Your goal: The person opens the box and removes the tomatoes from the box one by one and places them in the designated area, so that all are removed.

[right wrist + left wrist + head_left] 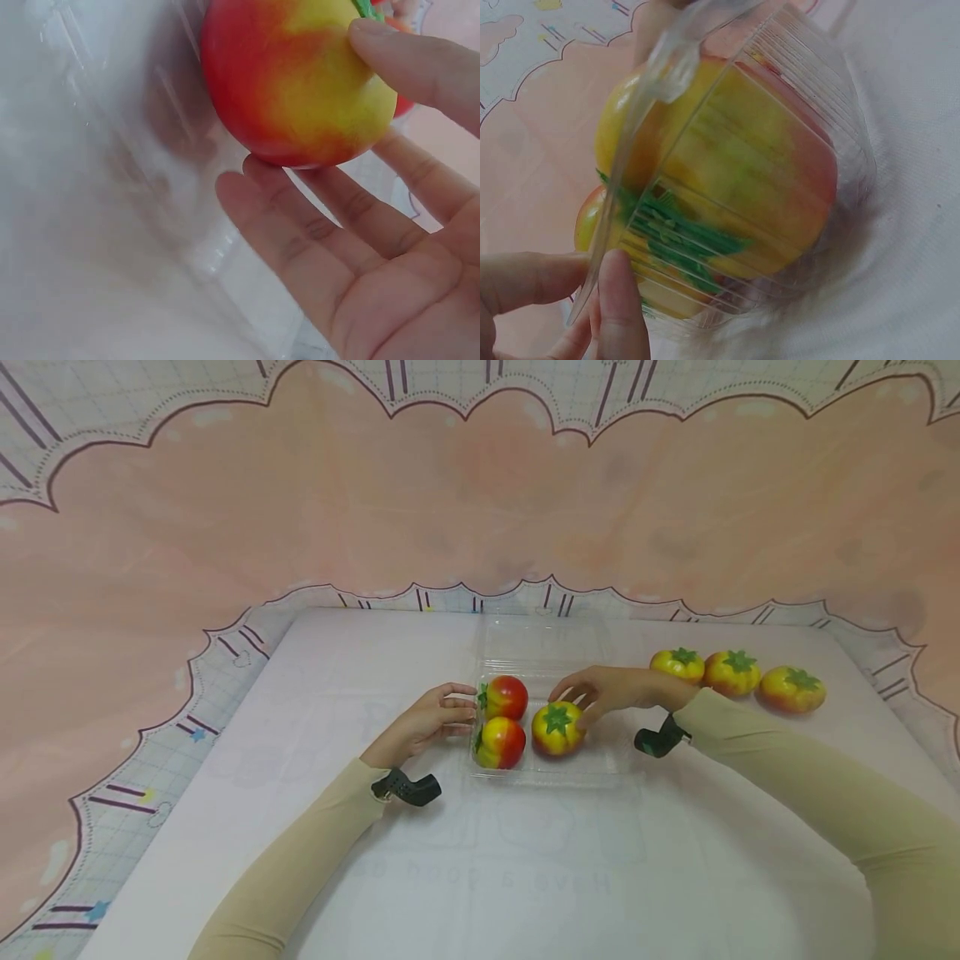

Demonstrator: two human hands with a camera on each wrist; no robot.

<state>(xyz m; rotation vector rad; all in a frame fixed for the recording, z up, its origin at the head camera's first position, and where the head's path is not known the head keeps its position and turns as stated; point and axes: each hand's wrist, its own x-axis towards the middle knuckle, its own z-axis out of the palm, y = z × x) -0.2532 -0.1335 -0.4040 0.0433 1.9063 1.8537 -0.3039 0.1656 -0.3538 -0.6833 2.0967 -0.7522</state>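
In the head view a clear plastic clamshell box (555,768) lies with its lid folded back. At its left side, two glossy red-and-yellow persimmons (504,745) rest tilted, green leaves facing left. My left hand (435,718) pinches the box's left rim between thumb and fingers, plain in the left wrist view. A third persimmon (558,731) is inside the box to the right of that pair, leaves up. Around it is my right hand (611,687); in the right wrist view the thumb (405,60) lies on its top near the leaves, with fingertips along its opposite side.
Three more persimmons (731,672) stand in a row at the back right of the white-covered table (360,860), beyond my right forearm. The raised transparent lid (547,639) spreads behind the box. A patterned curtain (480,493) hangs behind the table.
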